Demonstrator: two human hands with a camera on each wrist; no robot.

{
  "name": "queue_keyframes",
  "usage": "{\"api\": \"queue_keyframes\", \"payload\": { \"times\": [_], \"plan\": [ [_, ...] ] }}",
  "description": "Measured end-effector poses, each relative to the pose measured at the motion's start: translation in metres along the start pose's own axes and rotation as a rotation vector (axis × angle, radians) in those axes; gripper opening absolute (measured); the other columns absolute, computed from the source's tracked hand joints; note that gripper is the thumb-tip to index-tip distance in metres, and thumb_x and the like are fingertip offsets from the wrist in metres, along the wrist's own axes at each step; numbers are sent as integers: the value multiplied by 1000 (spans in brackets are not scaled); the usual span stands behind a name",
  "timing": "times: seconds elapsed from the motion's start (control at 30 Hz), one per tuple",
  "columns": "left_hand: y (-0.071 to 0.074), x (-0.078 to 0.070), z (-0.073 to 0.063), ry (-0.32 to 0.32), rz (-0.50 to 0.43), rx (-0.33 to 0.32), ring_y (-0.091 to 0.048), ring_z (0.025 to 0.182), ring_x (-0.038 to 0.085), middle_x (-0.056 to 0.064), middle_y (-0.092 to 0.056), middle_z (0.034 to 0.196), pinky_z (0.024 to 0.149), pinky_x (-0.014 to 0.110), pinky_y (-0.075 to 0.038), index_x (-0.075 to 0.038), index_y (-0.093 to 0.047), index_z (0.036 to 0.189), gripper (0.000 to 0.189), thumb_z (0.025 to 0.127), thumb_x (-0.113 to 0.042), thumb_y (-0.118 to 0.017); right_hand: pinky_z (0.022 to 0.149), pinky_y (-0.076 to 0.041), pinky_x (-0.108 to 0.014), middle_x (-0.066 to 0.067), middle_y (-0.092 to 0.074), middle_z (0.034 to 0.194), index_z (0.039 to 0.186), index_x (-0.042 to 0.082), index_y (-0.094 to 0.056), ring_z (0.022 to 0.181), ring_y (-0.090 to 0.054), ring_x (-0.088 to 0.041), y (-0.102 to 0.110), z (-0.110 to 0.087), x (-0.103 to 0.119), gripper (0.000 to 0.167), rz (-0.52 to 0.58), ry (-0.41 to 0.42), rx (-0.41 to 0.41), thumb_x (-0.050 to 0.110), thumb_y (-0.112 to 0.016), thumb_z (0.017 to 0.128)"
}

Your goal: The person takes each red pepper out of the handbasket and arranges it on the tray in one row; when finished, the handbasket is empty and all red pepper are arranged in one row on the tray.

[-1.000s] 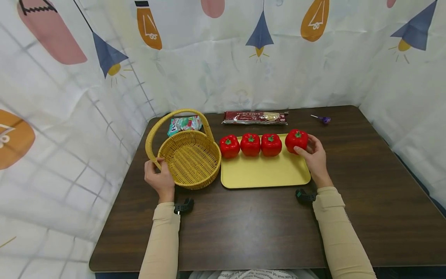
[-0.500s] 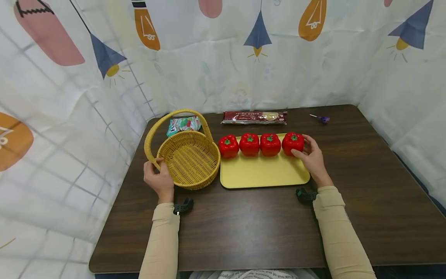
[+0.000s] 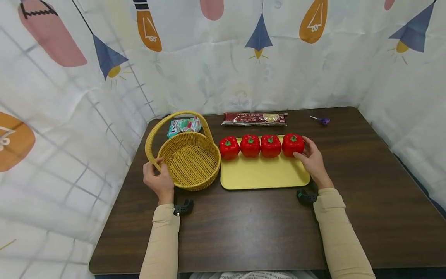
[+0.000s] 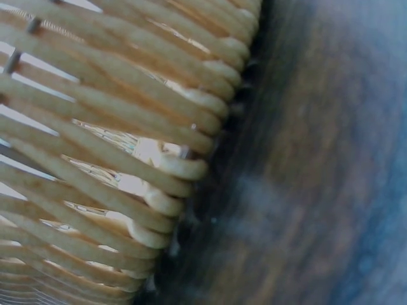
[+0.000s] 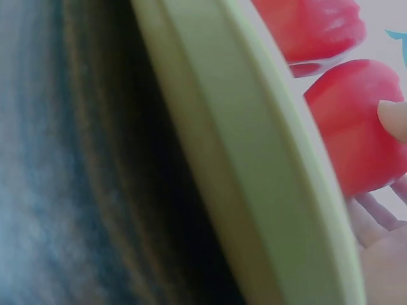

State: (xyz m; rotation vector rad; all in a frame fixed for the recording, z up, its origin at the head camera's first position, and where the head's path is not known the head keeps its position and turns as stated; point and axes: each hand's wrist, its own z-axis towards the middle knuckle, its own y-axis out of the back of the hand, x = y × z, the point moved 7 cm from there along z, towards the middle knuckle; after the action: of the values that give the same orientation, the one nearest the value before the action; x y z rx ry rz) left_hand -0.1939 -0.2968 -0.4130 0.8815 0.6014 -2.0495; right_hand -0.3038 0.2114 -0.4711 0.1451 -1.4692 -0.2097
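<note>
In the head view, my left hand (image 3: 158, 179) grips the lower left end of the handle on a yellow wicker basket (image 3: 189, 161). The basket's woven side (image 4: 114, 146) fills much of the left wrist view, and the left fingers do not show there. At the right end of a yellow tray (image 3: 265, 174), my right hand (image 3: 313, 158) holds a red bell pepper (image 3: 292, 144) with thumb in front and fingers at its far right side. The right wrist view shows the thumb (image 5: 394, 119) against that pepper. Several red bell peppers stand in a row along the tray's back edge.
Behind the basket lies a green-and-red snack packet (image 3: 184, 126). A long dark red wrapped package (image 3: 254, 119) lies behind the tray, and a purple lollipop (image 3: 324, 121) at the back right. The brown table (image 3: 251, 228) meets patterned curtains at its back.
My right hand has moved the rightmost bell pepper slightly left and down, beside the others in the row. The thumb has since eased a little lower. My left hand and the basket stay put.
</note>
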Motion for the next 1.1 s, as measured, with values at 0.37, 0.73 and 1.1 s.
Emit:
{"api": "queue_keyframes", "payload": {
  "times": [0.37,0.73,1.1],
  "plan": [
    [1,2,0,-2,-1,-5,-54,85,41,33,-55,88,80,20,-41,15,-68,86,12,82,14,-56,107,-38,-35,-18,-29,155,154,7,-21,138,-37,-35,-2,2,-2,78,7,-12,31,-10,-57,87],
    [1,2,0,-23,3,-7,-54,84,41,33,-55,88,78,21,-40,13,-69,85,14,82,15,-55,112,-31,-42,-19,-30,153,155,8,-18,136,-36,-37,-3,2,-5,83,-22,-17,36,-6,-63,86],
    [1,-2,2,-41,55,-8,-54,81,42,33,-56,86,75,20,-39,13,-68,82,13,80,17,-55,105,-40,-46,-23,-34,151,153,3,-24,129,-44,-40,8,-1,10,77,-48,57,-31,-12,-57,85]
  ]
}}
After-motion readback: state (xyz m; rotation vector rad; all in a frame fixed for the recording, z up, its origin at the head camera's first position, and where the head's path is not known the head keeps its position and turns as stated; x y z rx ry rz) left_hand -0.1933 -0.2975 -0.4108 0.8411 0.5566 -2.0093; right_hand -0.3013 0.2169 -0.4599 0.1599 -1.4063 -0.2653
